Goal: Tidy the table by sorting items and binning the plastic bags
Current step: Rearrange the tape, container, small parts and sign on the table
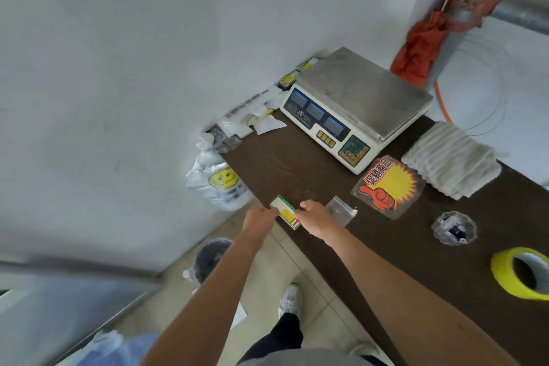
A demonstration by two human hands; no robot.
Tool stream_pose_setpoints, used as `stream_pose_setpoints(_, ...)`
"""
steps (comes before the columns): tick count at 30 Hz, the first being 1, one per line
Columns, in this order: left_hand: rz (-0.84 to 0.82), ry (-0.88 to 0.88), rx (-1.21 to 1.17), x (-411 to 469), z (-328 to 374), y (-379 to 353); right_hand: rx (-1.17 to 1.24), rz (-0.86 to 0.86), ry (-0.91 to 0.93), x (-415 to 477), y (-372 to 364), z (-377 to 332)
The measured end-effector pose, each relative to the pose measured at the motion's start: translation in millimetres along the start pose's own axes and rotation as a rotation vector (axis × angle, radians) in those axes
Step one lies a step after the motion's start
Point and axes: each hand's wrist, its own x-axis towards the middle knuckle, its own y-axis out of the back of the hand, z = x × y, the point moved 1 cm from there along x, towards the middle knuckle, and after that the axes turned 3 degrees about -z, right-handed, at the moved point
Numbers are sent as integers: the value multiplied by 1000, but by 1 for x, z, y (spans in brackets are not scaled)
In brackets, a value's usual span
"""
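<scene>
Both hands hold a small stack of green, white and yellow price cards over the near left corner of the dark brown table. My left hand pinches the stack's left edge, and my right hand grips its right side. A small clear zip bag lies on the table just right of my right hand. More cards and crumpled white plastic bags are piled along the wall at the table's far left end. A white smiley-face plastic bag hangs off the table's left end.
A white electronic scale stands at the back. Right of it lie folded white towels, a bagged promotional sticker, a clear dish and a yellow tape roll. A lined bin stands on the floor below.
</scene>
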Motion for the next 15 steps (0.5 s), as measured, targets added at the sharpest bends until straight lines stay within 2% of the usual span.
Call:
stream_pose_setpoints(4, -99, 104, 59, 11, -11, -10, -26, 22, 9, 3, -9, -2)
stream_pose_setpoints(15, -141, 116, 7, 22, -31, -15, -54, -5, 22, 3, -33, -1)
